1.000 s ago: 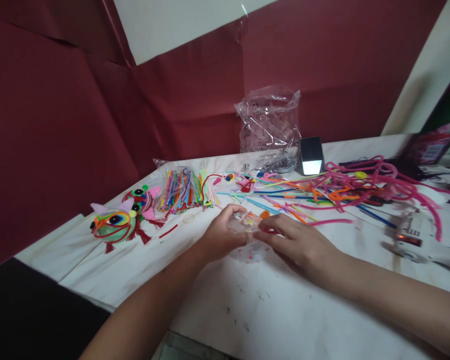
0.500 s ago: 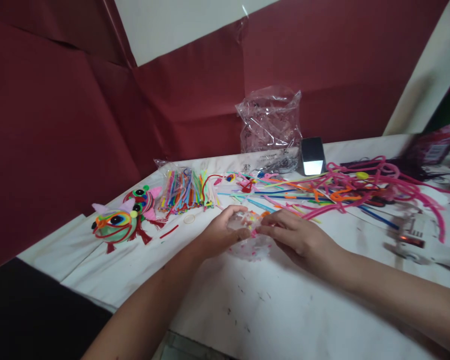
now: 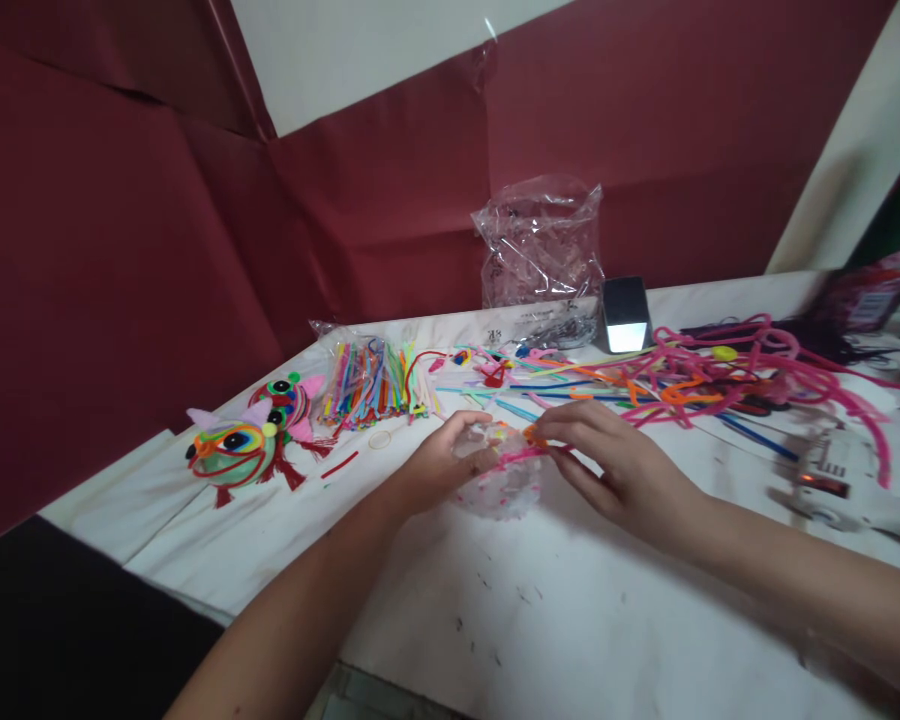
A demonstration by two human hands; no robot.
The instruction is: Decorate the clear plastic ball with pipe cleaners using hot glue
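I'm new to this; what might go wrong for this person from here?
The clear, rounded plastic piece might slip or turn in the left hand.
The thin, bright-pink strip across it might get pulled askew, with the right hand so close.
The right forearm might bump the white tool with a lit orange spot.

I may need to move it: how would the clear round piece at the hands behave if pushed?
The clear round piece would probably roll, given its curved outline. Being see-through, it's perhaps hollow and light for its size.
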